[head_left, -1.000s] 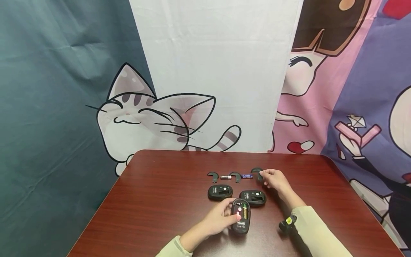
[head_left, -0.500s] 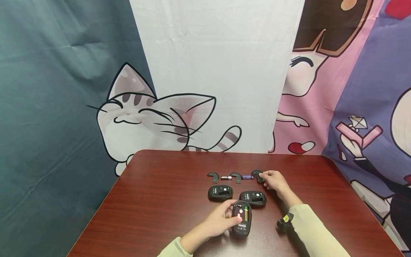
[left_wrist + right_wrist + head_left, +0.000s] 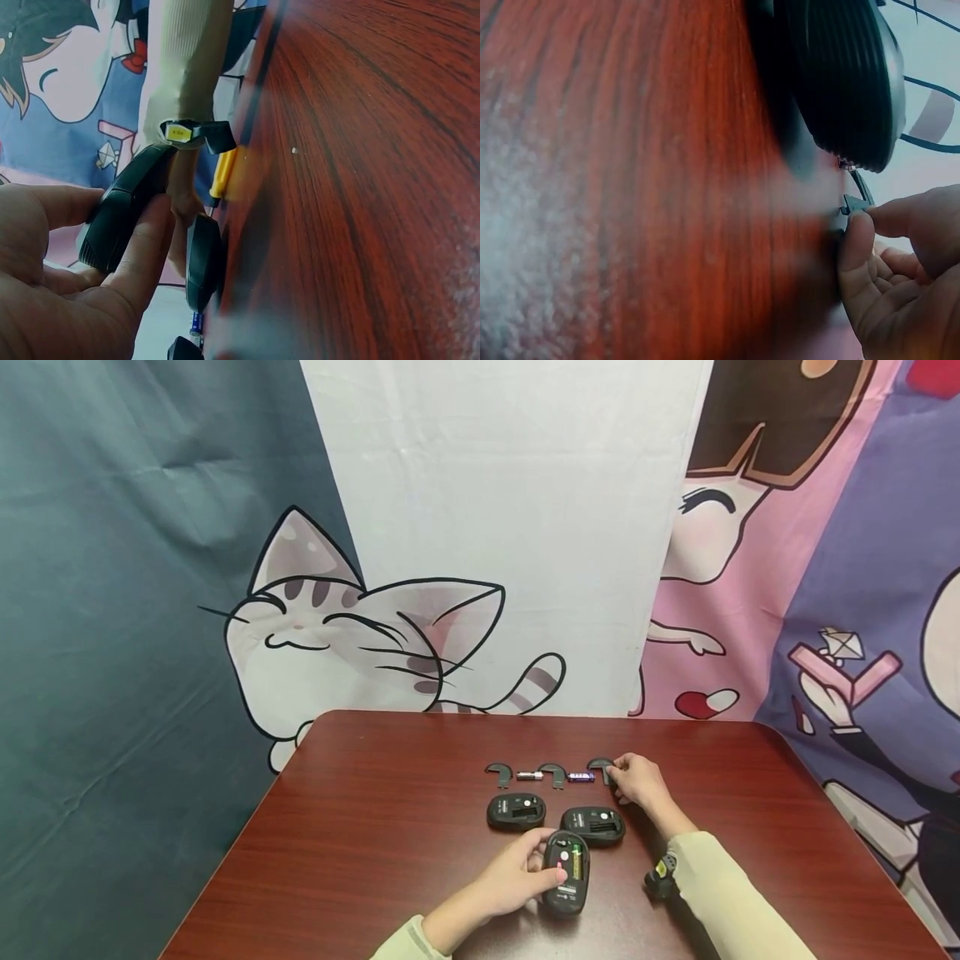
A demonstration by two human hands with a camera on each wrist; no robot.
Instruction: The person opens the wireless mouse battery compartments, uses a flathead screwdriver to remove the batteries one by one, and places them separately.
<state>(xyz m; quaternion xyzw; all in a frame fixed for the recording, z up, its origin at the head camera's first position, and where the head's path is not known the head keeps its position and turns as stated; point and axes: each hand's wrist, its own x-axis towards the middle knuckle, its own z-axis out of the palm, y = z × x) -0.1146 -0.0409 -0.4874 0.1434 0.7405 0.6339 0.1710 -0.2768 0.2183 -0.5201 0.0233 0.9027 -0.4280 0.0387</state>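
My left hand [image 3: 517,877] grips a black computer mouse [image 3: 567,893], its underside facing up and toward the head camera. A battery [image 3: 577,862] with green and gold colouring sits in its open battery slot, and my thumb lies over the underside. In the left wrist view, the mouse [image 3: 124,206] is held between thumb and fingers above the tabletop. Farther back, my right hand [image 3: 643,783] pinches a dark, curved battery cover [image 3: 600,765] at the right end of a row of small parts. The right wrist view shows thumb and fingertip on the cover's edge [image 3: 857,204].
Two more black mice, one on the left [image 3: 516,811] and one on the right [image 3: 593,825], lie underside up with open battery slots. Behind them are two battery covers [image 3: 498,773] and two batteries [image 3: 581,777]. A yellow handle [image 3: 223,174] shows in the left wrist view.
My right hand has brought the battery cover slightly down and turned it, so its curved outline now shows like the others in the row. My left hand keeps the mouse almost in place.
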